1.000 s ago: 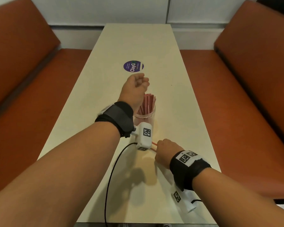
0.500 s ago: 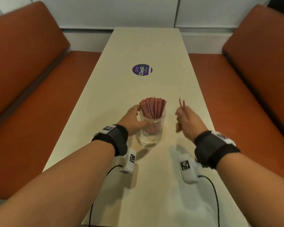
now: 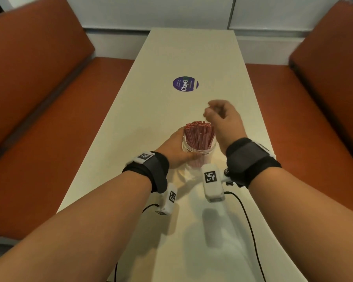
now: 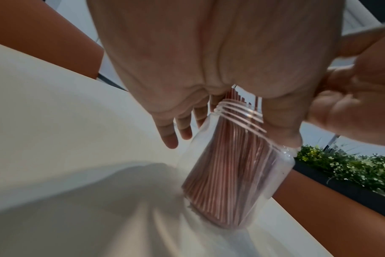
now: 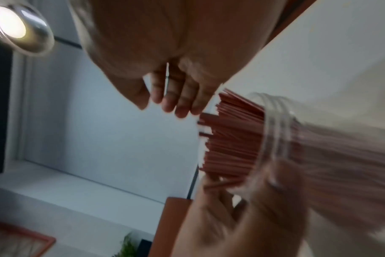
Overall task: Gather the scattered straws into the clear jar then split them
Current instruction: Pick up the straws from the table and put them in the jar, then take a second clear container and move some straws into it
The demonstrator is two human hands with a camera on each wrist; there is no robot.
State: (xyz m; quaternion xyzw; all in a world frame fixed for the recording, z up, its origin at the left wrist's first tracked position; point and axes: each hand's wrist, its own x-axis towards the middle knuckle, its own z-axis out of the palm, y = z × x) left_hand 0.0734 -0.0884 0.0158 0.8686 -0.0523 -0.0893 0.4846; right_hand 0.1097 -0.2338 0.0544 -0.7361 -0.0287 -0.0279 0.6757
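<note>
A clear jar (image 3: 200, 151) packed with red straws (image 3: 199, 135) stands upright mid-table. My left hand (image 3: 176, 147) grips the jar from its left side, fingers wrapped round the far wall and thumb on the near wall. In the left wrist view the jar (image 4: 281, 173) and its straws (image 4: 226, 165) sit under my palm (image 4: 209, 69). My right hand (image 3: 219, 117) hovers just above and behind the straw tops, blurred, fingers loosely bent. In the right wrist view its fingertips (image 5: 178, 107) hang beside the straw ends (image 5: 231, 139) with nothing visible between them.
The long cream table (image 3: 192, 47) carries a round purple sticker (image 3: 185, 84) beyond the jar. Orange benches (image 3: 39, 98) (image 3: 324, 119) flank both long edges. Black camera cables (image 3: 251, 231) trail over the near table. A green planter (image 4: 352, 167) shows to the right.
My right hand rose from the near table with two straws, then moved left over the jar; the straws no longer show in it. My left hand came down from above and took hold of the jar.
</note>
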